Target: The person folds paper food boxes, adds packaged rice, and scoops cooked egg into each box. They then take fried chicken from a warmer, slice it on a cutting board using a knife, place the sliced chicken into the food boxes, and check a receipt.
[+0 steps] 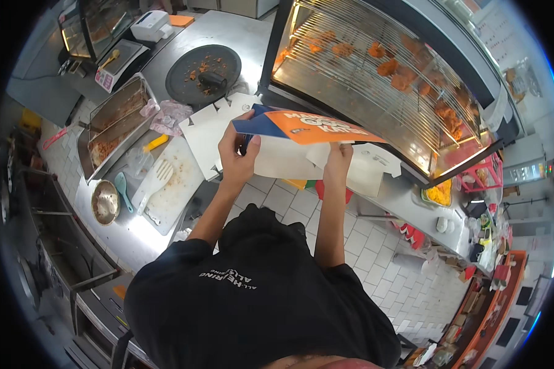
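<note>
Both of my hands hold a flat cardboard box (301,138), white inside with an orange and blue printed outside, in front of my chest. My left hand (237,154) grips its left edge near the blue corner. My right hand (338,157) pinches its lower right part. The box hangs above a stack of flat white box blanks (206,132) on the steel counter (132,230). Just beyond it stands a heated glass display case (381,74) with fried chicken pieces on wire racks.
On the counter to the left lie a white cutting board (166,184) with a white spatula, a round metal bowl (106,202), a steel tray (114,126), a black round plate (203,74) and a scale (120,61). White tiled floor lies below.
</note>
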